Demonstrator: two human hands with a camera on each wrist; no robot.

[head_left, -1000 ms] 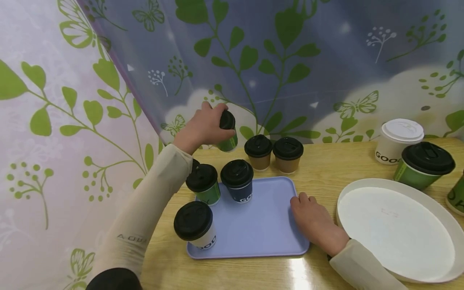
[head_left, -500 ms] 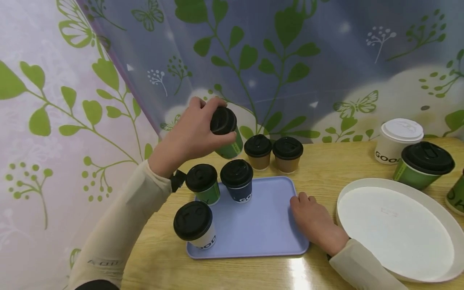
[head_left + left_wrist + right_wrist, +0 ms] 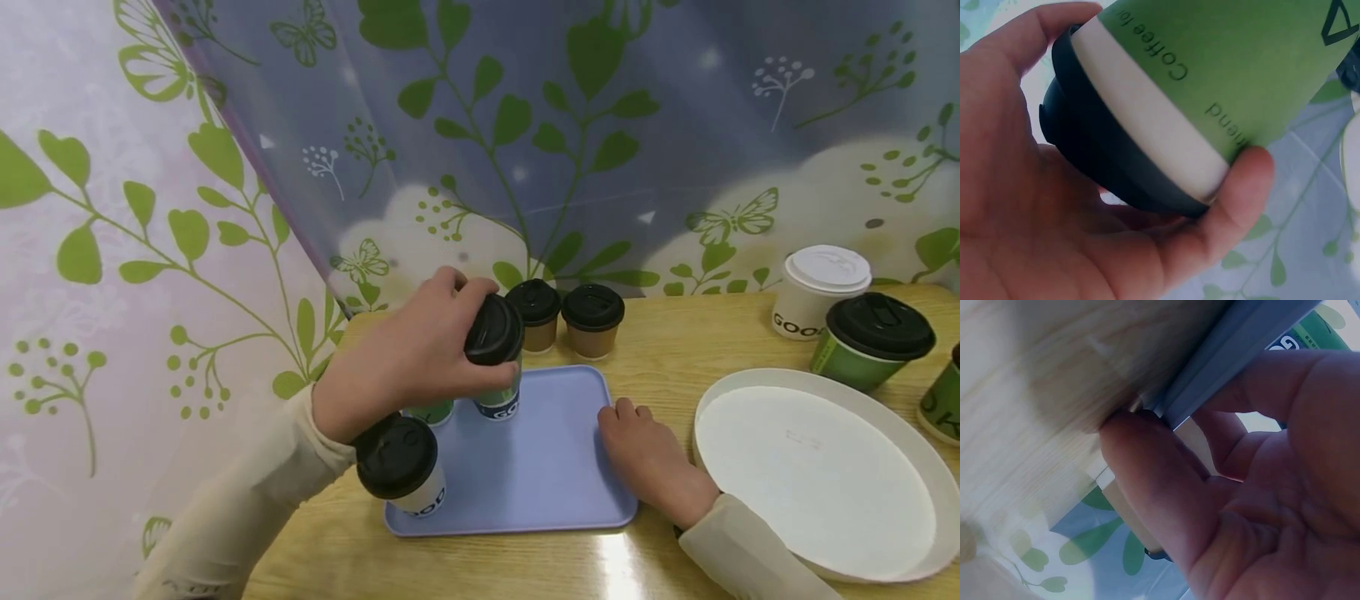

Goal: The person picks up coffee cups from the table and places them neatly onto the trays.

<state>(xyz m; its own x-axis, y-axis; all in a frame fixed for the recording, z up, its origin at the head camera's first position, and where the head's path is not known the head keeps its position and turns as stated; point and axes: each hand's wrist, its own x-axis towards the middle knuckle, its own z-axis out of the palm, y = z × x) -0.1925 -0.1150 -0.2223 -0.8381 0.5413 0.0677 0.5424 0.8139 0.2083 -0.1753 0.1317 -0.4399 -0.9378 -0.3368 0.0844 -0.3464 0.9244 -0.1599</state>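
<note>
My left hand [image 3: 420, 354] grips a green paper coffee cup [image 3: 1191, 75] by its black lid [image 3: 495, 329], fingers and thumb round the rim. In the head view this cup overlaps a navy cup [image 3: 500, 410] on the lilac tray [image 3: 547, 467], hiding most of it. Another green cup [image 3: 433, 413], mostly covered by my left hand, is at the tray's left. A white cup with a black lid [image 3: 401, 467] stands at the near left corner. My right hand [image 3: 648, 454] holds the tray's right rim, thumb and fingers at its edge [image 3: 1222, 369].
Two small brown cups [image 3: 592, 321] with black lids stand behind the tray, near the patterned cloth. To the right lies a round white tray [image 3: 817, 475]. Beyond it are a white-lidded cup [image 3: 821, 292] and a green cup [image 3: 873, 342]; another green cup is cut off at the right.
My left hand has brought the green cup from the back left, near the cloth, forward and down over the tray's far left part. The right hand has stayed at the tray's rim.
</note>
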